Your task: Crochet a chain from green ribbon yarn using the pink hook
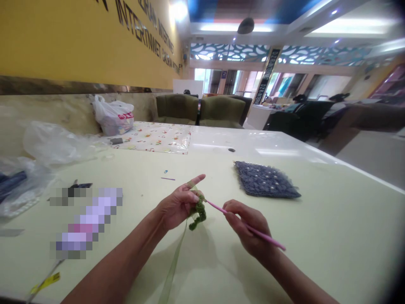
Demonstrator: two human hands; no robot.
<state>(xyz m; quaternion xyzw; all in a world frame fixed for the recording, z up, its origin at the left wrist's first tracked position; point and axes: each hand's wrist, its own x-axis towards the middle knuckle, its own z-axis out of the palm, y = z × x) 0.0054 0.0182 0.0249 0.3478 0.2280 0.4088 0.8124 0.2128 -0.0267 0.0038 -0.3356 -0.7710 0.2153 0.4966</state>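
Between thumb and fingers, my left hand pinches a small strip of green crochet work, its lower end curling down. A sheer green ribbon runs over the raised index finger and trails down toward the table's near edge. My right hand is closed around a pink crochet hook. The hook's tip meets the top of the green piece; whether it sits inside a loop is too small to tell.
A dark blue crocheted piece with pearl-like beads lies to the right on the table. Beyond my left hand are a thin purple needle-like stick and a small blue ring. Plastic bags and a blurred-out purple item occupy the left.
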